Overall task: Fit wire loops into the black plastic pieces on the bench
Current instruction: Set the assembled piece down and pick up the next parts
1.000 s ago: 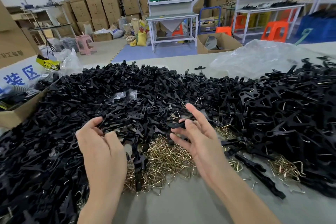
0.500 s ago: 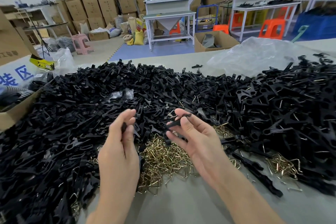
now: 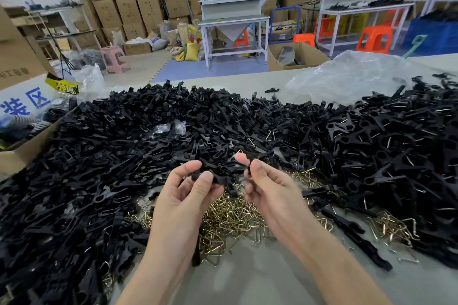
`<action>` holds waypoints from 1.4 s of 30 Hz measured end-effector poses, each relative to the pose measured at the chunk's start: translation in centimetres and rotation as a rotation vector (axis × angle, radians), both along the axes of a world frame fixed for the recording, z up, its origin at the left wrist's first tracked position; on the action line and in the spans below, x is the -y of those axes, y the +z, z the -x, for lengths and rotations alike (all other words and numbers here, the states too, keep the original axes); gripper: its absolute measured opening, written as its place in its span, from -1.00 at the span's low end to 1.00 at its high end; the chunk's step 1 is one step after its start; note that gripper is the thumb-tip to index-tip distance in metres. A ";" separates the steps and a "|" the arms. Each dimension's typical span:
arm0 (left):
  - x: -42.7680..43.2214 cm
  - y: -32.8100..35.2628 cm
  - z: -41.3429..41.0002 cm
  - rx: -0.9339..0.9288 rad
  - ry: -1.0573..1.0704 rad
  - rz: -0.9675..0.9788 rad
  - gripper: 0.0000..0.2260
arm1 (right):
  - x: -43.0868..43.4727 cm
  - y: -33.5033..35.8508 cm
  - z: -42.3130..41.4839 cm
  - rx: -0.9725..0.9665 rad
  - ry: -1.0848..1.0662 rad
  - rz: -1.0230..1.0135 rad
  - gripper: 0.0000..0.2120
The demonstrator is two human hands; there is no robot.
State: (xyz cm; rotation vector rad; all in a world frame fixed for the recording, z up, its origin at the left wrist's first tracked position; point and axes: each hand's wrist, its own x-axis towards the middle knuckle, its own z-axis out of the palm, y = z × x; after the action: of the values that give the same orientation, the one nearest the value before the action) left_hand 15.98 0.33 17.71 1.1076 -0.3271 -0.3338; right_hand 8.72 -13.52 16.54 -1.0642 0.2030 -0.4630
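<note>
Two bare hands are raised close together above a grey table (image 3: 247, 280). The left hand (image 3: 186, 198) pinches a black plastic piece (image 3: 220, 179) between its thumb and curled forefinger. Just to its right, not quite touching it, the right hand (image 3: 270, 188) pinches a second small black part (image 3: 249, 160) between thumb and fingertip. It is too small to tell whether a wire loop is already with that part. Directly beneath and between the hands lies a tangled heap of brass-coloured wire loops (image 3: 230, 215). A deep heap of loose black pieces (image 3: 86, 168) spreads to the left of the hands, beyond them and to their right.

Both grips are fingertip pinches on small, smooth parts. A slip would likely drop a part into the heap, where black on black would be hard to find. The loops look interlocked, so lifting one may drag others up with it. A springy loop pushed in crooked could flick away or jab a fingertip.

Half a second earlier the hands were well apart, each already holding its part, and they have since drawn together. A second ago the left hand was low over the heap to the left, palm down. The right hand's fingers were then stretched out straighter.
</note>
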 end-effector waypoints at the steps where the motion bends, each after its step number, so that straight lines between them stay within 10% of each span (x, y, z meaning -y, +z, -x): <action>1: 0.0 0.0 0.0 -0.001 -0.005 0.000 -0.82 | 0.0 -0.1 -0.1 0.005 -0.006 -0.004 -0.76; 42: -0.3 -1.4 0.6 0.572 0.112 -0.469 -0.80 | -0.2 -0.5 0.2 -0.032 0.106 0.243 -0.68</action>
State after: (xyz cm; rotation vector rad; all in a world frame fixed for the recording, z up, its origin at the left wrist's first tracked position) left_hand 15.33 0.62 16.27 1.6743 -0.7128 0.0217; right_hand 8.56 -13.28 16.04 -1.3138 0.1197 -0.3808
